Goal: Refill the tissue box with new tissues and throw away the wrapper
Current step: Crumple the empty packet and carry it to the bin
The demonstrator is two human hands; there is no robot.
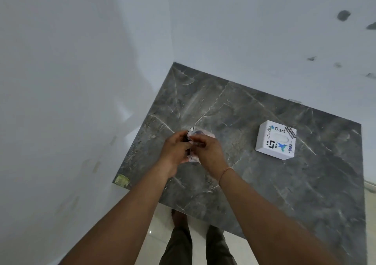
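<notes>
White walls met in a corner behind the dark marble table [264,183]. Above its left part, the left hand [175,150] and right hand [209,152] pinched a crumpled wrapper [200,135], which poked out past the fingertips. Well to the right, the white tissue box [275,142] lay near the far edge, with bare marble around it.

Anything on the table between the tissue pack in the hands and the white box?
Nothing visible. Both hands, left and right, hold the tissue pack above the marble table. The white tissue box sits off to the right, and the tabletop between them is bare. The box's top opening looks unobstructed.
</notes>
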